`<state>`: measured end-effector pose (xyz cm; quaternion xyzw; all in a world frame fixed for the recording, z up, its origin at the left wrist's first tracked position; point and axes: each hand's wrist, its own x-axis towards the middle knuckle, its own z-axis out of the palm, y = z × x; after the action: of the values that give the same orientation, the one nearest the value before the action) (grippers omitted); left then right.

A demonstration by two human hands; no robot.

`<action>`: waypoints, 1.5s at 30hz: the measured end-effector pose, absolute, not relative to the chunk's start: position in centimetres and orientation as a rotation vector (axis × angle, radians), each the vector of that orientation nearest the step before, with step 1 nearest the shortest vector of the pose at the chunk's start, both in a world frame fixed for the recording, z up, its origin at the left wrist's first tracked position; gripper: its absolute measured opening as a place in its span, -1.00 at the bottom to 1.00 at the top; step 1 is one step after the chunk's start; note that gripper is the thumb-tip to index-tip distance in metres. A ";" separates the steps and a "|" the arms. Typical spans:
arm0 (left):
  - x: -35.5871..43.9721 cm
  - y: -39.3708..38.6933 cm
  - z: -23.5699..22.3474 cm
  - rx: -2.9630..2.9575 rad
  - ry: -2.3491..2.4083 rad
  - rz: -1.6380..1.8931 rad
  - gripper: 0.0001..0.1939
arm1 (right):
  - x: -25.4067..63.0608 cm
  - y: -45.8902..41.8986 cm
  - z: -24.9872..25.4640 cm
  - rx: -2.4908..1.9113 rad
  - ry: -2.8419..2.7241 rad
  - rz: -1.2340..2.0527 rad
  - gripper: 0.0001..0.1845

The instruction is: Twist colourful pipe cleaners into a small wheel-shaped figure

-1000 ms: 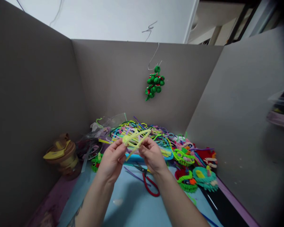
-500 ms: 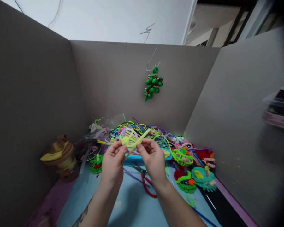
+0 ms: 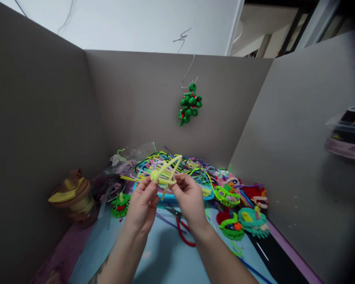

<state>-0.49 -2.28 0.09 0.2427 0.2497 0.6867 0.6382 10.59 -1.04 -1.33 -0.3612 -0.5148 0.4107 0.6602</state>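
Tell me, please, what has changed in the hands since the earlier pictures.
Half a second ago the yellow piece looked flatter; now its bend stands up as a more open loop. Left hand and right hand both still hold it; nothing was visibly taken or released. The scissors and hanging green ornament stayed in place.

A fuzzy, matt pile is seen on the yellow stem piece [image 3: 167,164] and the green hanging ornament [image 3: 191,101]. The blue tray [image 3: 209,196] is made of smooth plastic. The scissors [image 3: 178,223] are fitted with metal blades and glossy red handles. The grey panels [image 3: 142,98] are finished matt; the black strip [image 3: 276,256] is streaked with gloss. The brown cup [image 3: 80,206], dimly lit, may be made of plastic
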 end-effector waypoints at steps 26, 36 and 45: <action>-1.4 -2.3 -0.2 0.322 0.340 1.301 -0.72 | 11.9 -0.5 -0.4 -0.517 -0.833 1.559 -0.70; -0.8 -3.1 0.6 0.573 0.458 1.379 -0.66 | 11.8 -0.7 -0.1 -0.474 -0.719 1.592 -0.72; -0.6 -3.6 1.1 0.622 0.492 1.407 -0.63 | 11.8 -0.8 -0.2 -0.509 -0.750 1.536 -0.78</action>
<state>-0.59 -3.55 1.08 0.2782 0.2201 0.6296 0.6912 11.81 -0.83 -0.16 -0.2221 -0.3272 0.6703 0.6280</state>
